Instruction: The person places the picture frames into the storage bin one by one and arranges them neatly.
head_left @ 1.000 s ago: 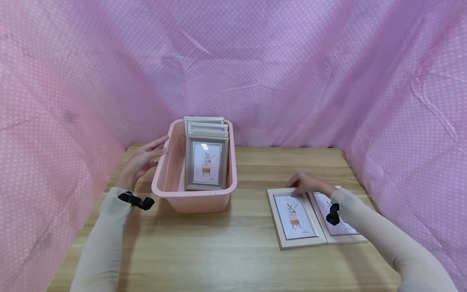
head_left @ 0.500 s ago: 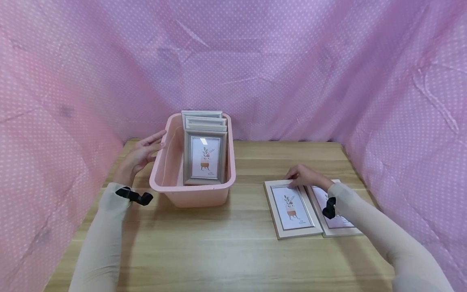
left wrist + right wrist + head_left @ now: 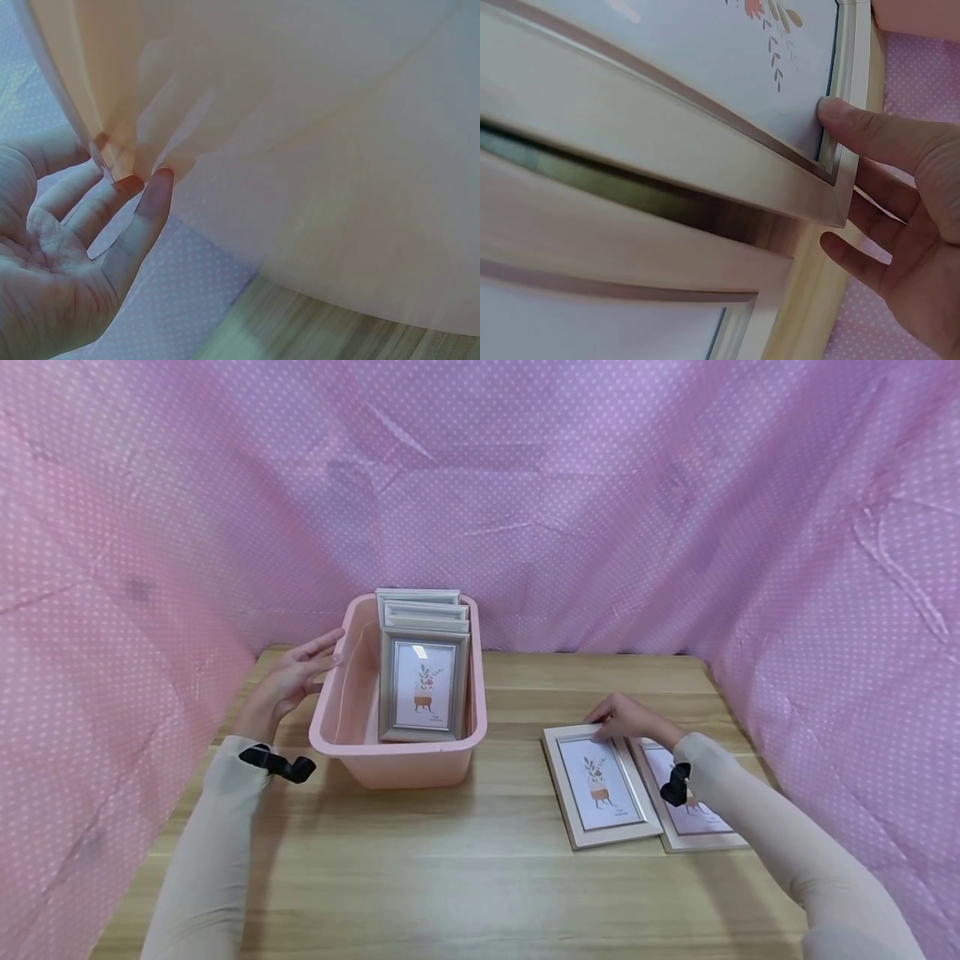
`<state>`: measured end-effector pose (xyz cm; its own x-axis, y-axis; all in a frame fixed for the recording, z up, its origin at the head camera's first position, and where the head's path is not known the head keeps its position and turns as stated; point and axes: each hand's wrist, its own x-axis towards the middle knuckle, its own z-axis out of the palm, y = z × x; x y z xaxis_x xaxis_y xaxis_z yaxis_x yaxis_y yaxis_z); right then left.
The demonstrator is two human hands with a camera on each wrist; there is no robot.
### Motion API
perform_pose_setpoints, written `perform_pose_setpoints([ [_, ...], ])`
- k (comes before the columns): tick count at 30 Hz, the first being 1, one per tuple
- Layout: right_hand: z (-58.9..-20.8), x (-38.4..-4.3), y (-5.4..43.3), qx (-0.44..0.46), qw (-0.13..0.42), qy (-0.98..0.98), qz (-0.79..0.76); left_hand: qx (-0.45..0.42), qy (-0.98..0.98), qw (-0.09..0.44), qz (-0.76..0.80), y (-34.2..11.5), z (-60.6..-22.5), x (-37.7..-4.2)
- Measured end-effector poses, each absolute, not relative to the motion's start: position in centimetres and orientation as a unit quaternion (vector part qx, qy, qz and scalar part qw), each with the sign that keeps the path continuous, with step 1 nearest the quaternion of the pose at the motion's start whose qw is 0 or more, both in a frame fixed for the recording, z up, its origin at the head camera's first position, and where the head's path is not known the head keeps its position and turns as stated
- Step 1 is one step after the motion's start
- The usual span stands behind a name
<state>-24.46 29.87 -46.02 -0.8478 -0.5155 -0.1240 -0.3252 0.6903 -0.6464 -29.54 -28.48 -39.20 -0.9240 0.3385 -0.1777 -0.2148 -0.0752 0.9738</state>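
Note:
On the left, my left hand (image 3: 292, 683) holds the side rim of a pink plastic bin (image 3: 405, 768); in the left wrist view its fingertips (image 3: 156, 196) meet the bin just below the lip. A silver-toned picture frame (image 3: 423, 737) with a potted-plant print leans at the front of several pale frames (image 3: 423, 610) inside. My right hand (image 3: 628, 720) pinches the far edge of a cream picture frame (image 3: 566, 789), thumb (image 3: 844, 116) on its face and fingers beneath. This frame's far end is tilted up. A second cream frame (image 3: 678, 842) lies beside it, partly under my forearm.
Both lie on a wooden table (image 3: 480, 893) with bare wood between bin and frames. A pink polka-dot cloth (image 3: 525, 510) hangs behind and along both sides.
My right hand has taken the left cream frame by its far edge and raised that end slightly. The left hand keeps its place on the bin. The head view has shifted a little.

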Motion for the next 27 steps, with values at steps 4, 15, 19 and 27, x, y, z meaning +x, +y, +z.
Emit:
perform_pose_setpoints([
  [4, -45.7, -24.5, 29.9, -0.223, 0.161, 0.907, -0.32, 0.044, 0.65, 0.191, 0.734, -28.4, -39.2, -29.6],
  [15, -44.3, -24.7, 30.0, -0.223, 0.154, 0.905, -0.327, 0.05, 0.647, 0.186, 0.738, -28.4, -39.4, -29.6],
  [19, -43.3, -24.7, 30.2, -0.22, 0.158, 0.906, -0.326, 0.048, 0.647, 0.185, 0.738, -28.4, -39.3, -29.6],
  [27, -42.0, -25.0, 30.8, -0.234, 0.176, 0.905, -0.309, 0.048, 0.653, 0.195, 0.73, -28.5, -39.2, -29.3],
])
